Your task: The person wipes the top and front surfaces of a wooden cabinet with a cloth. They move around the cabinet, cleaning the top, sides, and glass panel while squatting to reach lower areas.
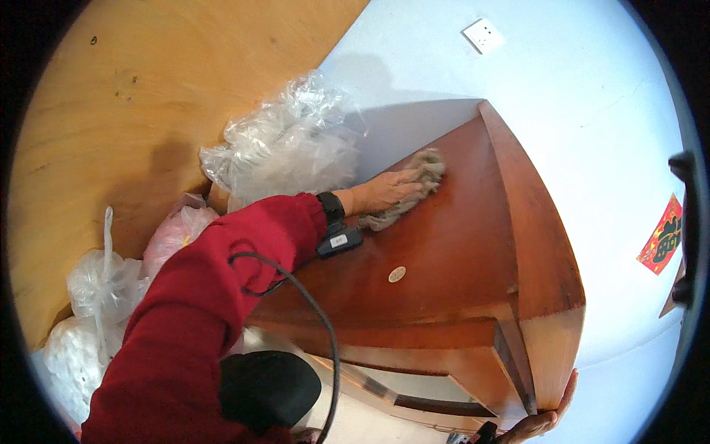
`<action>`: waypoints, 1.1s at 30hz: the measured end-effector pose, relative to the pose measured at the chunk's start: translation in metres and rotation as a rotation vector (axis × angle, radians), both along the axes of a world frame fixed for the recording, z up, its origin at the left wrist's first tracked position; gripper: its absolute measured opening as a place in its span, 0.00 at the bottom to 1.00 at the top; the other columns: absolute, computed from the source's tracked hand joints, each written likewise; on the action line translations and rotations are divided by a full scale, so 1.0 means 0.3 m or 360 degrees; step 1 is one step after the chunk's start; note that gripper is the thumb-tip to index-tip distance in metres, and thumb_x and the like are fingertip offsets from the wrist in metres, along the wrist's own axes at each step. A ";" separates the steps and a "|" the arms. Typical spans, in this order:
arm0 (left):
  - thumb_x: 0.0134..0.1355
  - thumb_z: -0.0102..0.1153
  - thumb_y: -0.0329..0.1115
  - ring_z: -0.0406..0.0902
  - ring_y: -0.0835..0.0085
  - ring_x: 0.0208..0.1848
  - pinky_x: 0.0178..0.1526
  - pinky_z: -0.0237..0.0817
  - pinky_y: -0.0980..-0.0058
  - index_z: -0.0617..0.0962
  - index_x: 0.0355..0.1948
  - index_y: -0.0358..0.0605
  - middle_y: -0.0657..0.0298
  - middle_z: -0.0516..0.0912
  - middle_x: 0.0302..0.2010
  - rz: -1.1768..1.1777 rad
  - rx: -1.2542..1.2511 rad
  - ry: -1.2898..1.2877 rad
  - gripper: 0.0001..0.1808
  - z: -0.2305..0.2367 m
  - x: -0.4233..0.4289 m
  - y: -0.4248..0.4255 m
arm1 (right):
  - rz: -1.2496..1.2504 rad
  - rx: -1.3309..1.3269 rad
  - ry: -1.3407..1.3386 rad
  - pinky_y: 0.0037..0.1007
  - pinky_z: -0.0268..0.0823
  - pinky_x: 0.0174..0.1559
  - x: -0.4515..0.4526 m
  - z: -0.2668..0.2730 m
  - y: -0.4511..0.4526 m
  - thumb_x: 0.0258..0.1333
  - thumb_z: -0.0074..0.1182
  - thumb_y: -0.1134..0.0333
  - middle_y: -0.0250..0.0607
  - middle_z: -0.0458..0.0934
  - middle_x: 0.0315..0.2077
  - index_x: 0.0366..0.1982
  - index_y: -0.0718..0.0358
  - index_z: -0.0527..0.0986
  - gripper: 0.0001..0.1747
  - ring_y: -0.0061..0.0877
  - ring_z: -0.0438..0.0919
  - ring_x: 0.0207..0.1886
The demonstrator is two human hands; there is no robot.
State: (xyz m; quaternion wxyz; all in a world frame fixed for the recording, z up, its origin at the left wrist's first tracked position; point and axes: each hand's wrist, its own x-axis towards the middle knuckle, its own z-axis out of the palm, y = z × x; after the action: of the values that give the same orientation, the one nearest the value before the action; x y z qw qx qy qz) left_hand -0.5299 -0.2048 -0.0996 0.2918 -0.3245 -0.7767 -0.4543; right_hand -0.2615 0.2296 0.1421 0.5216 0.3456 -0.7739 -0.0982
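Note:
My left hand (388,191), in a dark red sleeve with a black band at the wrist, presses a grey-brown rag (430,166) flat on the reddish-brown top of a wooden cabinet (444,238). The rag looks blurred and bunched under my fingers. A small black device (340,242) with a cable (319,311) hangs at that wrist. At the lower right my right hand (541,426) grips the cabinet's raised side panel (552,344) at its near corner, partly cut off by the picture's bottom edge. Below the top, a cabinet door frame (421,361) stands in view.
Clear plastic bags (294,139) are heaped beyond the cabinet, against a yellowish wooden panel (166,66). More filled bags (83,355) stand at the left. A wall socket (483,36) and a red paper decoration (661,236) are on the pale wall. An oval sticker (396,274) bears writing.

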 end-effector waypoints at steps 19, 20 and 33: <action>0.72 0.47 0.44 0.62 0.54 0.69 0.70 0.53 0.66 0.63 0.70 0.45 0.50 0.63 0.69 -0.0307 0.0660 -0.0157 0.29 0.161 -0.156 0.037 | -0.0262 -0.0583 -0.0085 0.44 0.65 0.59 0.029 -0.035 -0.066 0.60 0.14 0.24 0.61 0.77 0.50 0.53 0.80 0.73 0.62 0.45 0.76 0.54; 0.72 0.46 0.43 0.62 0.54 0.69 0.70 0.53 0.65 0.63 0.70 0.45 0.50 0.62 0.69 -0.0175 0.0347 -0.0092 0.28 0.163 -0.206 0.002 | -0.0327 -0.0676 -0.0072 0.43 0.70 0.56 0.026 -0.034 -0.076 0.60 0.16 0.24 0.61 0.78 0.49 0.51 0.80 0.74 0.62 0.45 0.77 0.53; 0.74 0.35 0.51 0.60 0.48 0.70 0.68 0.54 0.61 0.62 0.68 0.36 0.40 0.66 0.67 -0.0124 -0.0035 -0.1119 0.32 -0.837 -0.358 0.081 | -0.0186 -0.0890 -0.0279 0.42 0.76 0.51 0.021 -0.052 -0.096 0.60 0.20 0.23 0.60 0.77 0.49 0.52 0.81 0.72 0.61 0.45 0.77 0.51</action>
State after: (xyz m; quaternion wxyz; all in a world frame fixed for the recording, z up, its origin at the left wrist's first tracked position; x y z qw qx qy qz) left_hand -0.6374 -0.1806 -0.3508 -0.0143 -0.1807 -0.8215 -0.5406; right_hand -0.2552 0.2007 0.1266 0.5211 0.1505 -0.8316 0.1192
